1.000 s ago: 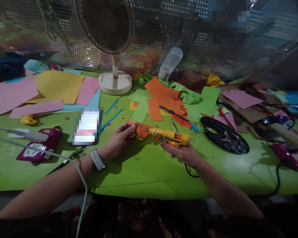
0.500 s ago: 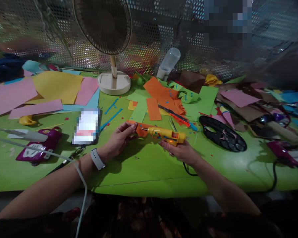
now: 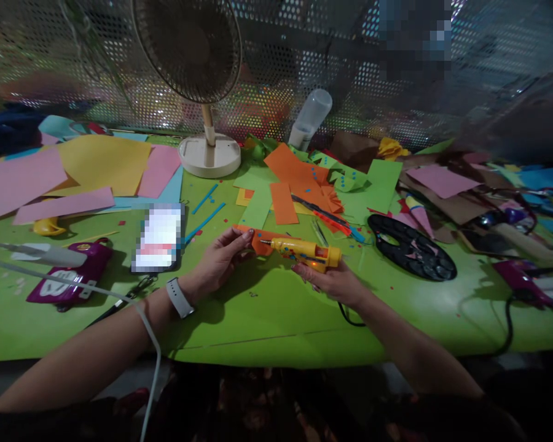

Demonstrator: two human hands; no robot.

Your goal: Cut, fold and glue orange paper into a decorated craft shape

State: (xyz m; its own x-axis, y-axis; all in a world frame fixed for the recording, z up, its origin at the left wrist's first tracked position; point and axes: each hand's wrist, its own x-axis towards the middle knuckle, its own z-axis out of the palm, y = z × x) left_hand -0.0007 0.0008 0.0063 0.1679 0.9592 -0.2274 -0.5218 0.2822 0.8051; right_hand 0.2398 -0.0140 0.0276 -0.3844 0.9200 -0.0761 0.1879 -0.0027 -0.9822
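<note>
My left hand (image 3: 225, 255) pinches a piece of orange paper (image 3: 261, 242) between thumb and fingers, above the green table. A few small blue dots show on the paper. My right hand (image 3: 325, 281) is wrapped round a yellow hot glue gun (image 3: 299, 250), which has a small orange light glowing on its side. The gun's metal nozzle points left and lies right at the orange paper, close to my left fingertips. Whether the tip touches the paper, I cannot tell. A dark cord runs down from below my right hand.
Scissors (image 3: 322, 215) and orange and green paper pieces lie beyond my hands. A phone (image 3: 157, 238) and purple power strip (image 3: 71, 273) are on the left, with a white cable across my left forearm. A black palette (image 3: 410, 245) lies right. Behind stand a fan (image 3: 209, 156) and a bottle (image 3: 314, 113).
The view has shifted very slightly. Both hands keep their hold, and the glue gun's nozzle sits a touch nearer my left fingertips.
</note>
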